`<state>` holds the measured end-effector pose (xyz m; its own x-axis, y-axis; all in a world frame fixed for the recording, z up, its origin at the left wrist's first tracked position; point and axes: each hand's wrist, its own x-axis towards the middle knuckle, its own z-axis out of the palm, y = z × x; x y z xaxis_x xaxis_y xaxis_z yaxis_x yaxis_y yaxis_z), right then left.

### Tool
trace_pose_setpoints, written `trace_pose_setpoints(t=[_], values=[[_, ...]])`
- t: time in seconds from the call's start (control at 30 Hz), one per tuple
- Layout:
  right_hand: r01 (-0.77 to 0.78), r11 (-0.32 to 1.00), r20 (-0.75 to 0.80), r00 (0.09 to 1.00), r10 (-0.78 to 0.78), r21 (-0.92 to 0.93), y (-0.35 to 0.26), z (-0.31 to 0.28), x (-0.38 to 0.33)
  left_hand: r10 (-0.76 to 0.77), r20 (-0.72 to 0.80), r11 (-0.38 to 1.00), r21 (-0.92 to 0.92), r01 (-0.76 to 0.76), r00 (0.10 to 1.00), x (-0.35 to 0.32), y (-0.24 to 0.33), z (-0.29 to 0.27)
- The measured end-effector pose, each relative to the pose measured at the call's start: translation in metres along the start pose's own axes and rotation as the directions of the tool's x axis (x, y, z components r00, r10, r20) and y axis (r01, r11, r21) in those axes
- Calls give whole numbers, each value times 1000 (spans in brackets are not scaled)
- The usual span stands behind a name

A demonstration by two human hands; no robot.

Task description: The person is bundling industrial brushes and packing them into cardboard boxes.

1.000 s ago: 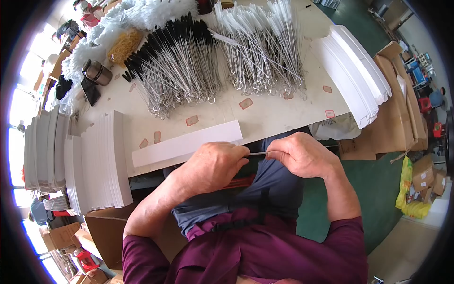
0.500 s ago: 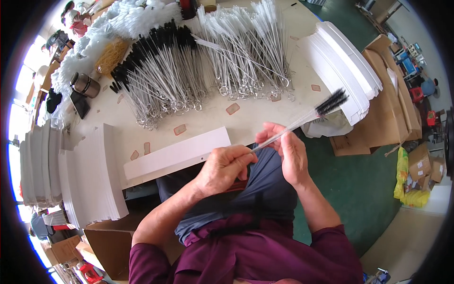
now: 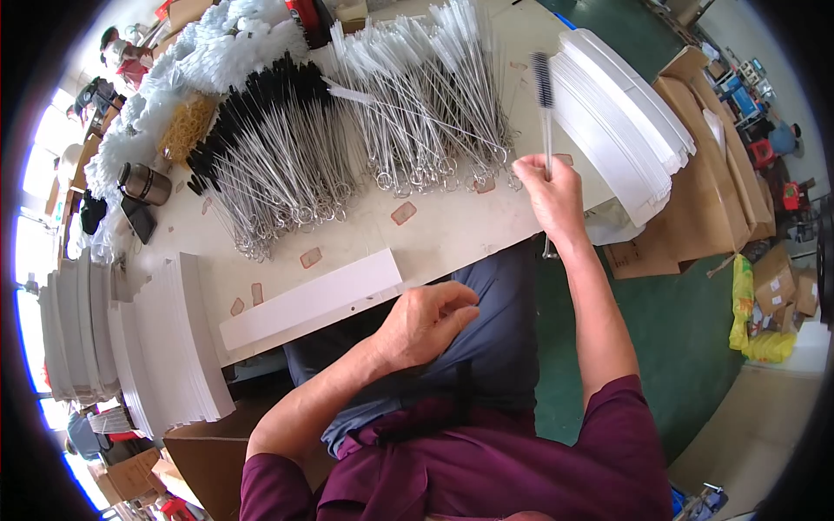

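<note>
My right hand [image 3: 552, 196] grips the wire stem of a thin bottle brush [image 3: 544, 95] and holds it upright over the table's right side, black bristle tip pointing away, beside a fanned stack of white cards [image 3: 627, 130]. My left hand [image 3: 424, 323] hovers over my lap at the table's front edge with fingers loosely curled and nothing in it, just below a long white card [image 3: 311, 299] lying flat on the table. A pile of black-tipped wire brushes [image 3: 269, 148] and a pile of white-tipped wire brushes [image 3: 417, 95] lie further back.
Stacks of white cards [image 3: 165, 347] stand at the table's left end. A metal cup [image 3: 143, 183] and a dark phone sit at the far left. Small pink tags [image 3: 402, 214] dot the tabletop. Cardboard boxes [image 3: 721, 191] stand on the green floor at right, with a yellow bag [image 3: 754, 313].
My right hand pulled the brush away from my left hand at the lap and swung it up and right, from lying sideways to standing upright. My left hand let go and stayed.
</note>
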<state>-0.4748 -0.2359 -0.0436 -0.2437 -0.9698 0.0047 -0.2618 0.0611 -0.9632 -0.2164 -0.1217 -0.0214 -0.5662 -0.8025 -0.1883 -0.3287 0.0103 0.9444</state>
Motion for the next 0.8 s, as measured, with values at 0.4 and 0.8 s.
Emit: trace_pose_setpoints(t=[0.4, 0.8], values=[[132, 934, -53, 986, -158, -333, -30, 15, 9, 36, -137, 999, 11, -34, 990, 38, 19, -34], [602, 734, 141, 794, -591, -313, -52, 28, -65, -8, -177, 895, -440, -72, 984, 63, 27, -39]])
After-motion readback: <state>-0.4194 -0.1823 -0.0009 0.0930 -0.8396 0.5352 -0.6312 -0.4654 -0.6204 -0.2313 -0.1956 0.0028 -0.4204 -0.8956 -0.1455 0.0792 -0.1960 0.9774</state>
